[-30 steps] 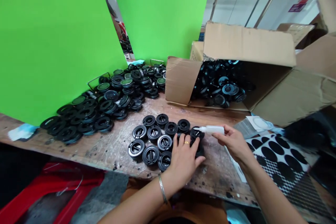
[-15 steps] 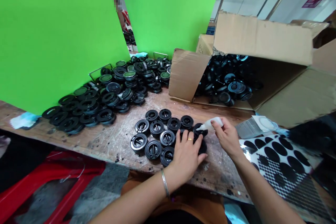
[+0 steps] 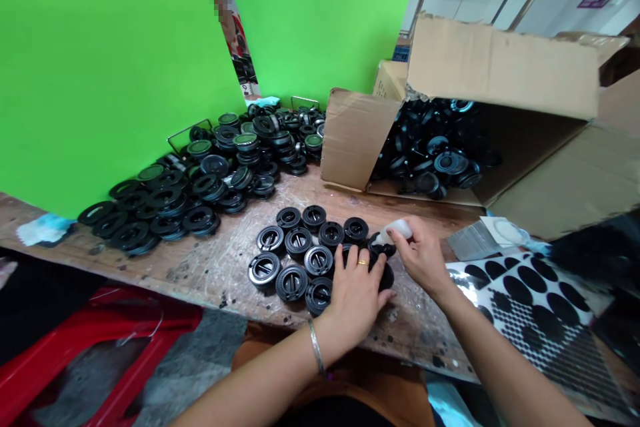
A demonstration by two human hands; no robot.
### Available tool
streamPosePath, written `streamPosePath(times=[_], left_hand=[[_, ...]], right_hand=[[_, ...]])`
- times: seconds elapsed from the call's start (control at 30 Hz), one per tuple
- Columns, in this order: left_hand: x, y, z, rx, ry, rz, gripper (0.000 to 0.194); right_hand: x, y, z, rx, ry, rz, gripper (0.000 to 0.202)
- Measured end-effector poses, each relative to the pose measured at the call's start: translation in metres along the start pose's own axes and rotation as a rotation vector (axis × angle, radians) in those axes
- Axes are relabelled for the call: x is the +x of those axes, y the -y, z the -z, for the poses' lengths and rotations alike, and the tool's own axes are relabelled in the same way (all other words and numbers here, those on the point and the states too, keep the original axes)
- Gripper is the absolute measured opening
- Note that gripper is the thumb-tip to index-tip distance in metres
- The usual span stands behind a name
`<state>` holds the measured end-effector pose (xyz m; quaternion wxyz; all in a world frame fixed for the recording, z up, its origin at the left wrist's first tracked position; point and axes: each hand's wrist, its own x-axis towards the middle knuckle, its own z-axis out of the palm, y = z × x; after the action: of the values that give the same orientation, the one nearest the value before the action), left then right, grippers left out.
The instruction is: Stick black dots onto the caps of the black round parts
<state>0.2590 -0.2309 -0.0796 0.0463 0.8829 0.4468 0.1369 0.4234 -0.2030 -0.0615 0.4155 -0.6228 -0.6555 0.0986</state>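
Two green panels (image 3: 105,67) stand behind two hands (image 3: 353,300), right holding one bottle (image 3: 403,231).

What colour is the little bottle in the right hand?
The bottle is translucent white, best seen in the head view.

A small whitish, translucent bottle (image 3: 399,232) tilts nozzle-down right of the frame's centre, its tip seemingly at a black disc. Round black discs (image 3: 292,282) with slotted centres lie face up, clustered at lower centre.

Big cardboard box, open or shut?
Open: the cardboard box has its flaps spread, and black parts show inside through the mouth.
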Motion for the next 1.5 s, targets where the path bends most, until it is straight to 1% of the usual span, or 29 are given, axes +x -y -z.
streamPosePath(times=[0.13, 0.4, 0.67, 0.8, 0.9, 1.2, 1.33, 1.5], left_hand=[[0.001, -0.003, 0.001, 0.025, 0.010, 0.024, 0.065], [0.002, -0.004, 0.000, 0.051, 0.008, 0.024, 0.066], [0.003, -0.005, 0.000, 0.073, 0.008, 0.018, 0.067], [0.003, -0.004, 0.000, 0.072, 0.001, 0.018, 0.066], [0.003, -0.004, 0.001, 0.074, -0.004, 0.013, 0.067], [0.005, -0.005, 0.001, 0.075, -0.007, 0.009, 0.067], [0.006, -0.005, 0.001, 0.078, -0.003, 0.012, 0.067], [0.006, -0.005, 0.002, 0.081, -0.010, 0.006, 0.066]], right_hand=[[0.003, 0.003, 0.001, 0.025, -0.002, 0.019, 0.019], [0.010, 0.004, 0.002, 0.057, 0.024, 0.043, 0.014], [0.021, -0.004, 0.003, 0.037, -0.005, 0.081, 0.014], [0.024, -0.011, 0.007, 0.031, -0.022, 0.046, 0.013], [0.024, -0.017, 0.011, 0.034, -0.032, 0.020, 0.013], [0.017, -0.025, 0.018, 0.030, -0.072, 0.010, 0.014], [0.014, -0.027, 0.023, 0.005, -0.070, 0.015, 0.015], [0.008, -0.025, 0.035, -0.044, -0.041, 0.022, 0.017]])
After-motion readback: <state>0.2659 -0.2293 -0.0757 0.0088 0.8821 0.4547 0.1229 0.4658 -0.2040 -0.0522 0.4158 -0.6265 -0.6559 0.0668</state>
